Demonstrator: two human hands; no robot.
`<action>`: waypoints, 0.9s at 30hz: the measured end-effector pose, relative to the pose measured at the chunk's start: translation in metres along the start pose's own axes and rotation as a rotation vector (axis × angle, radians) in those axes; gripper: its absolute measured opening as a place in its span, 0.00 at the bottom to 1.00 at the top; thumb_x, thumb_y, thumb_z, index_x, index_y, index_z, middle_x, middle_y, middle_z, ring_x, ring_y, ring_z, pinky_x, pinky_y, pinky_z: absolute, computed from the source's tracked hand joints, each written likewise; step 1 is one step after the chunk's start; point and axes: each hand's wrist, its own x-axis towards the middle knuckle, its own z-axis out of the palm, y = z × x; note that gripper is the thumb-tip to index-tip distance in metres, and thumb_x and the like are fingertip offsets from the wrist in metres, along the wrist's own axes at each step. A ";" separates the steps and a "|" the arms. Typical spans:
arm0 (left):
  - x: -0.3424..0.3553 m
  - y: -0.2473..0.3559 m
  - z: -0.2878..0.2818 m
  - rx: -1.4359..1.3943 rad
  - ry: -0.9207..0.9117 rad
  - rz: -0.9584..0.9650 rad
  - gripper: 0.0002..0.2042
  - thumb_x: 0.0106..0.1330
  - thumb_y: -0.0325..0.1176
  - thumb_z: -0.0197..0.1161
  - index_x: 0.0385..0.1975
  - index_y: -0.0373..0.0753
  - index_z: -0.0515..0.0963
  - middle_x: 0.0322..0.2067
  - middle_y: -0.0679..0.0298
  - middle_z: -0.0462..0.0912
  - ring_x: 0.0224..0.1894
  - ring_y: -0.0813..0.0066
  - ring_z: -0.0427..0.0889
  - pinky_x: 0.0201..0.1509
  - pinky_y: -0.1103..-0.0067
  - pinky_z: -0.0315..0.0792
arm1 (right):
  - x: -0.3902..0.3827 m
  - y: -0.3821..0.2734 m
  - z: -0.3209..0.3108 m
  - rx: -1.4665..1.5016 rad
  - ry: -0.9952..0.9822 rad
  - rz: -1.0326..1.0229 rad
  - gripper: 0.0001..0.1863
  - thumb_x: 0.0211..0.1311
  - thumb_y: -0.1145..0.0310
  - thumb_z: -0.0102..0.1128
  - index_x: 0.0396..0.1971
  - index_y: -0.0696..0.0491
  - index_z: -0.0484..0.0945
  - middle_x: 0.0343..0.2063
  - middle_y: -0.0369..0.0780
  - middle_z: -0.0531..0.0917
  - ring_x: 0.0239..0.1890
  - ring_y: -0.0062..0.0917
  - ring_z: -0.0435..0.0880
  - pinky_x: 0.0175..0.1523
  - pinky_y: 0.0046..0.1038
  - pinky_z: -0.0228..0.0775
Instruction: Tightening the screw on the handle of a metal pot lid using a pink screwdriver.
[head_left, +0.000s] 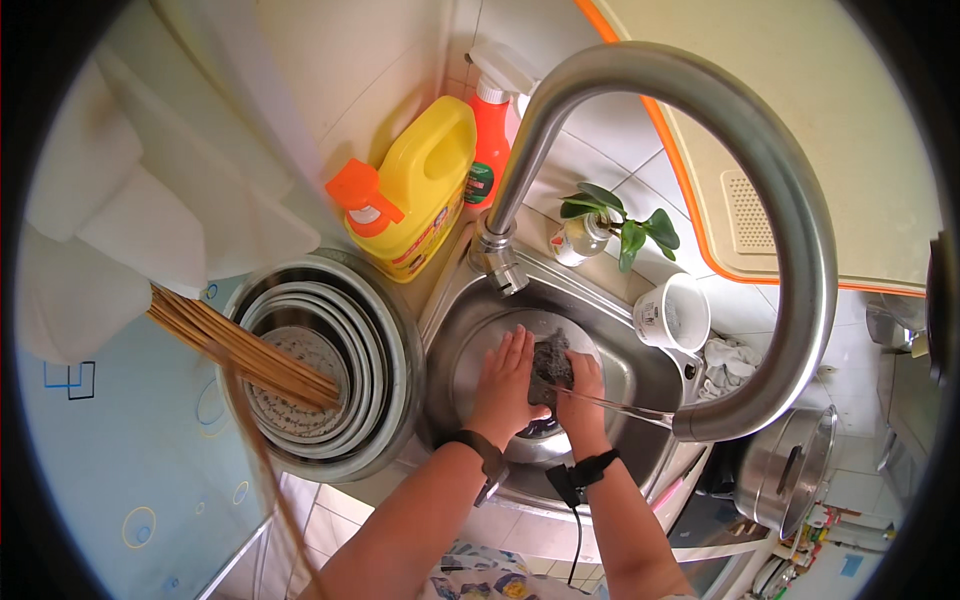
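The faucet arches at two o'clock; right hand fingers clamp the scouring pad, left hand flat, fingers spread, on the slippery pan, which might skid.

A single head-worn fisheye view looks steeply down, close over a round stainless steel sink at frame centre. The curved steel tap arcs very near the lens, upper right; straight edges bend toward the rim.
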 end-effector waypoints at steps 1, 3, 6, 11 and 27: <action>-0.001 -0.002 -0.003 0.008 0.002 -0.001 0.60 0.40 0.48 0.82 0.73 0.33 0.52 0.76 0.54 0.50 0.77 0.57 0.51 0.75 0.58 0.52 | 0.007 -0.008 -0.001 -0.001 -0.037 -0.032 0.30 0.52 0.77 0.64 0.59 0.52 0.72 0.53 0.49 0.76 0.57 0.46 0.74 0.63 0.42 0.66; -0.002 -0.004 -0.006 0.002 0.005 -0.023 0.60 0.39 0.48 0.82 0.73 0.33 0.53 0.76 0.53 0.50 0.77 0.56 0.51 0.76 0.59 0.52 | 0.008 -0.024 -0.004 0.005 -0.069 -0.064 0.29 0.52 0.76 0.64 0.57 0.52 0.73 0.53 0.48 0.77 0.55 0.45 0.75 0.63 0.42 0.66; -0.002 -0.003 -0.003 -0.010 0.051 0.012 0.60 0.39 0.47 0.82 0.73 0.33 0.52 0.76 0.53 0.49 0.77 0.55 0.51 0.76 0.59 0.53 | 0.003 -0.031 -0.010 0.065 -0.007 -0.158 0.26 0.52 0.75 0.65 0.54 0.52 0.74 0.50 0.47 0.79 0.54 0.45 0.76 0.60 0.40 0.68; -0.001 0.000 -0.009 0.001 -0.013 -0.018 0.59 0.40 0.46 0.82 0.73 0.33 0.54 0.75 0.52 0.50 0.77 0.54 0.51 0.75 0.58 0.54 | 0.009 -0.011 -0.014 0.338 -0.211 0.143 0.18 0.58 0.74 0.69 0.48 0.55 0.76 0.46 0.47 0.81 0.49 0.37 0.81 0.53 0.35 0.74; 0.000 -0.005 -0.007 -0.043 0.019 0.010 0.62 0.38 0.46 0.84 0.74 0.35 0.50 0.75 0.50 0.51 0.75 0.50 0.53 0.76 0.55 0.51 | 0.014 0.000 -0.018 0.129 0.228 -0.149 0.27 0.56 0.76 0.65 0.58 0.51 0.75 0.39 0.49 0.81 0.42 0.46 0.81 0.50 0.40 0.73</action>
